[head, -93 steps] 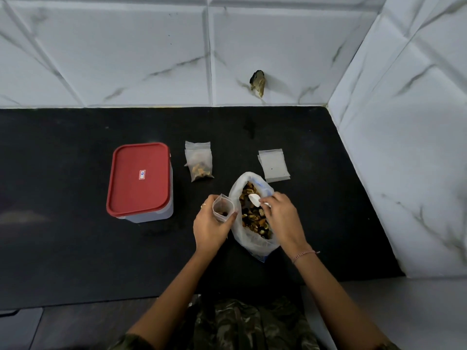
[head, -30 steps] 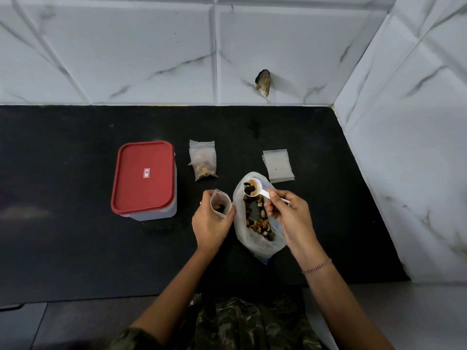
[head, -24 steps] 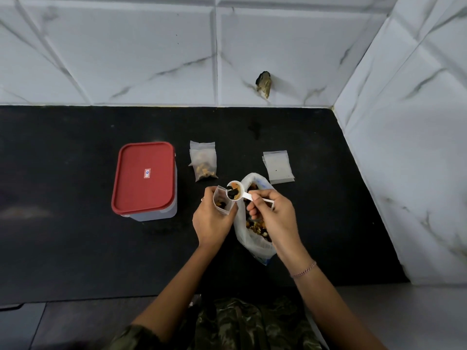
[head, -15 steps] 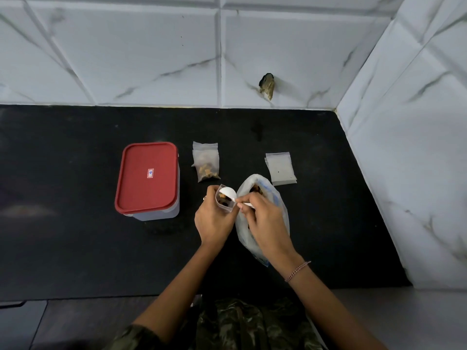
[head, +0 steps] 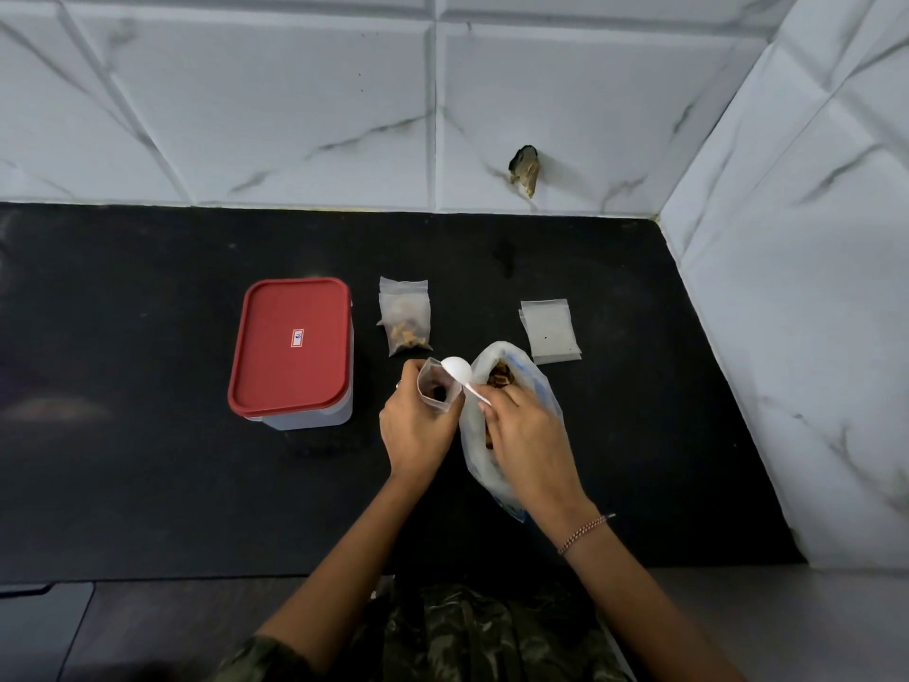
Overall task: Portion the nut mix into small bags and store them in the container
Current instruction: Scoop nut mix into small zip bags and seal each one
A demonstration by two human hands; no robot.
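- Marble-patterned wall tiles (head: 295, 115) meet at a corner behind a black bench (head: 147, 484). A small dark stub (head: 525, 169) sticks out of the back wall, and I cannot tell what it is.
- Head view, task things: the container (head: 292, 347) stands at the left of the bench with its red lid on. Just right of it lies one filled small bag (head: 405, 323). A flat stack of empty bags (head: 551, 332) lies further right.
- The large nut mix bag (head: 497, 356) lies open on the bench between the forearms, with nuts showing at its mouth.
- The left hand (head: 415, 430) curls round an open small bag (head: 435, 391) and holds it upright with its mouth propped wide. A few dark pieces sit in the bottom.
- The right hand (head: 526, 435), with a bracelet (head: 583, 534) at the wrist, pinches the handle of a white spoon (head: 457, 370). The spoon's bowl is over the small bag's mouth, pale back upward.
- A second ago the spoon was heaped with nuts above the large bag. It has since crossed to the left and turned over, so that scoop has probably dropped in.
- The container, the filled small bag and the empty bags lie as they did earlier.
- By my reading this portion needs more scoops, and nothing is stored yet.
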